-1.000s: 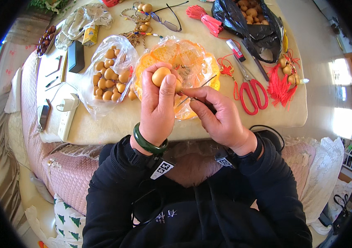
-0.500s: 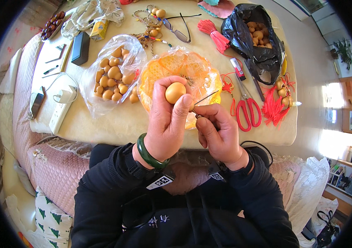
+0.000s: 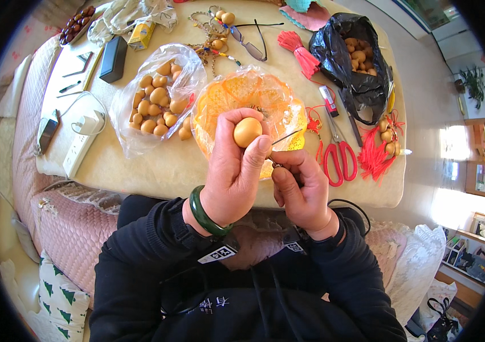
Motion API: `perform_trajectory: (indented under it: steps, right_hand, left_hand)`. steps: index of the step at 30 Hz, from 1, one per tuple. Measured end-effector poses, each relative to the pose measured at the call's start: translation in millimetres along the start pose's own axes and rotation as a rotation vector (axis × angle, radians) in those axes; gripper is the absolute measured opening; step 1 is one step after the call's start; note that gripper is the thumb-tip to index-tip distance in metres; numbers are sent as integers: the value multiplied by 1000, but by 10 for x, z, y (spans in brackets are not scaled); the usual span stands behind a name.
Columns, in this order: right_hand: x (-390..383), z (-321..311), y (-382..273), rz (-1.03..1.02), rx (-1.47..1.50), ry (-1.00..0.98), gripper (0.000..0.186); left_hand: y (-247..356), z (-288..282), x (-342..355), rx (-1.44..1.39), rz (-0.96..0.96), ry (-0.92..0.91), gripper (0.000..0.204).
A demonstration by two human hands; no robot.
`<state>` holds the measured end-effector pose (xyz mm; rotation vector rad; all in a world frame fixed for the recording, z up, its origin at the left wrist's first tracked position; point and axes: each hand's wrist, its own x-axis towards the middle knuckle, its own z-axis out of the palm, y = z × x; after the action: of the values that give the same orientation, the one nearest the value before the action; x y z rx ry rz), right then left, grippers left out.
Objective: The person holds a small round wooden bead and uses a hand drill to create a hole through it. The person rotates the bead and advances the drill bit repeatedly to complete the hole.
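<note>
My left hand [image 3: 230,179] is closed round a smooth tan gourd [image 3: 247,132], held with its rounded end facing up. My right hand [image 3: 302,194] pinches a small dark metal piece [image 3: 275,165] just below and right of the gourd; a thin dark rod [image 3: 285,137] sticks out behind the gourd, its far end hidden. Both hands are above an orange lace-edged basket [image 3: 225,97] lined with clear plastic. A clear bag of gourds [image 3: 157,102] lies to its left. Red-handled scissors [image 3: 349,163] and a red knotted cord [image 3: 313,126] lie to its right.
Across the table [image 3: 94,176] are a black bag of gourds [image 3: 333,48], red tassels [image 3: 370,159], sunglasses [image 3: 254,48], bead strings [image 3: 208,28], a dark case [image 3: 113,60] and a white power strip [image 3: 76,154]. A quilted sofa [image 3: 71,233] borders the near edge.
The view has shifted, and both hands sit lower in the picture. My right hand's fingers have curled in closer beneath the gourd, which stays in my left hand.
</note>
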<state>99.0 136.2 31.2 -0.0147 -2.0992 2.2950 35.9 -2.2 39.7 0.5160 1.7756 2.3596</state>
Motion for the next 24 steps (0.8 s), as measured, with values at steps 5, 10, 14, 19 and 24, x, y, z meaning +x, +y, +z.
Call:
perform_trajectory:
  steps: [5, 10, 14, 19, 24]
  right_hand:
    - [-22, -28, -6, 60, 8, -15, 20]
    - [-16, 10, -13, 76, 79, -4, 20]
    - [10, 49, -22, -88, -154, 22, 19]
    - [24, -12, -60, 252, 510, -84, 18]
    - [21, 22, -19, -43, -108, -36, 18]
  left_hand:
    - [-6, 10, -11, 23, 9, 10, 26]
    - [-12, 15, -16, -5, 9, 10, 26]
    - [-17, 14, -19, 24, 15, 16, 26]
    - [-15, 7, -22, 19, 3, 9, 26]
    - [-2, 4, -7, 19, 8, 1, 25]
